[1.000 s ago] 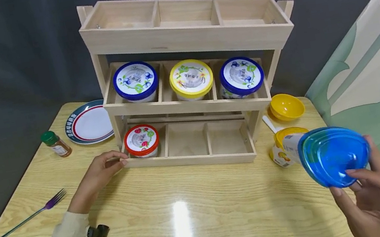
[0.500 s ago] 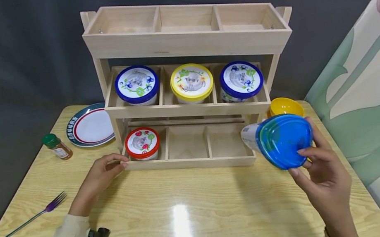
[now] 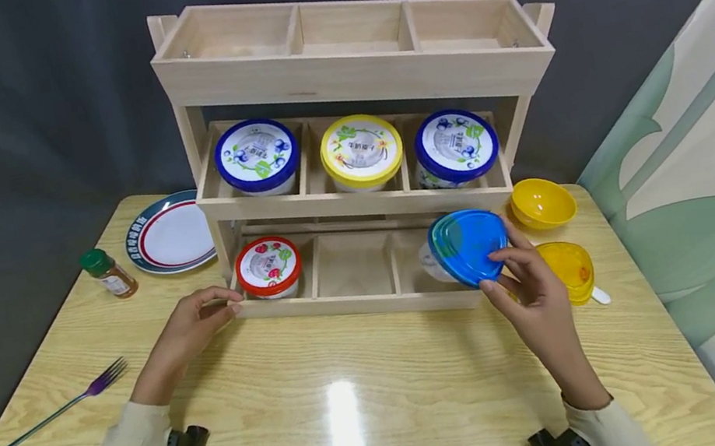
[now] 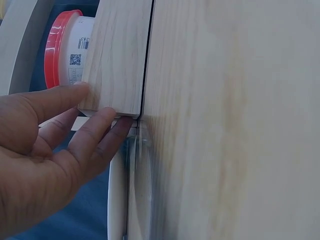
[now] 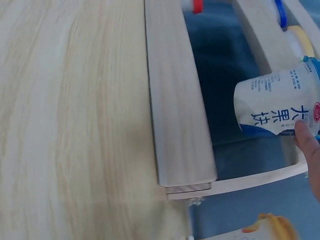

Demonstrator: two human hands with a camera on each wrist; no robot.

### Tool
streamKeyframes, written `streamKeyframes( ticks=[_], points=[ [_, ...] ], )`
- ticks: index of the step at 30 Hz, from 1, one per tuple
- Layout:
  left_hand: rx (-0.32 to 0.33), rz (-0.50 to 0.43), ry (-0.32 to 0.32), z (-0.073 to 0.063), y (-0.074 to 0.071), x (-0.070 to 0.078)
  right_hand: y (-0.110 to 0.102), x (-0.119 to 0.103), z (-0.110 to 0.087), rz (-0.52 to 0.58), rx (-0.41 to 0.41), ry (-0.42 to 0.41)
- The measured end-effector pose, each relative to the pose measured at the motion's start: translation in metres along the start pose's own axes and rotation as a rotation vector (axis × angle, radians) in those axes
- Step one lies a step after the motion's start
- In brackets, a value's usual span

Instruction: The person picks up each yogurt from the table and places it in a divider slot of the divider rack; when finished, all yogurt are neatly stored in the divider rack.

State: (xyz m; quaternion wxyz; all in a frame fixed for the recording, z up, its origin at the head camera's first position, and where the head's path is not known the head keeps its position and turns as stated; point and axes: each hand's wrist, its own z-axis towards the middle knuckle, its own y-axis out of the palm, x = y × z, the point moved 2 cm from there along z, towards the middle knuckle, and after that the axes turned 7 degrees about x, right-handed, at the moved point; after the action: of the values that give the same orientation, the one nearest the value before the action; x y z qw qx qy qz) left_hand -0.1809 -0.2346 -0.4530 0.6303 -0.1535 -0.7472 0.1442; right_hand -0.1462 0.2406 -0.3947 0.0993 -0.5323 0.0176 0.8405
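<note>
My right hand holds a white tub with a see-through blue lid by the lid end. The tub tilts over the right compartment of the wooden rack's bottom tier. Blue print shows on its white side in the right wrist view, where only one finger of that hand appears. At the tier's left end, my left hand touches the corner of the front board with fairly straight fingers. A red-lidded tub stands in the compartment beside that hand.
Two blue-lidded tubs, one of them at the left, flank a yellow-lidded tub on the middle tier. A yellow bowl and a yellow-lidded cup stand right. A plate, spice jar and fork lie left.
My right hand has carried the blue-lidded tub leftward from the table's right side to the bottom tier's right compartment. The left hand has stayed at the rack's corner.
</note>
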Motion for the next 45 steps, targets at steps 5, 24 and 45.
streamKeyframes(
  ticks=[5,24,45],
  points=[
    [0.0,0.002,-0.008,-0.001,0.0,0.0,0.004,0.015,0.009,-0.018,-0.052,0.038],
    [0.002,-0.011,0.023,-0.002,0.001,0.0,0.027,0.049,0.023,-0.256,-0.157,0.191],
    [0.013,-0.009,0.032,-0.002,0.001,0.003,0.015,0.013,-0.018,-0.6,-0.191,-0.18]
  ],
)
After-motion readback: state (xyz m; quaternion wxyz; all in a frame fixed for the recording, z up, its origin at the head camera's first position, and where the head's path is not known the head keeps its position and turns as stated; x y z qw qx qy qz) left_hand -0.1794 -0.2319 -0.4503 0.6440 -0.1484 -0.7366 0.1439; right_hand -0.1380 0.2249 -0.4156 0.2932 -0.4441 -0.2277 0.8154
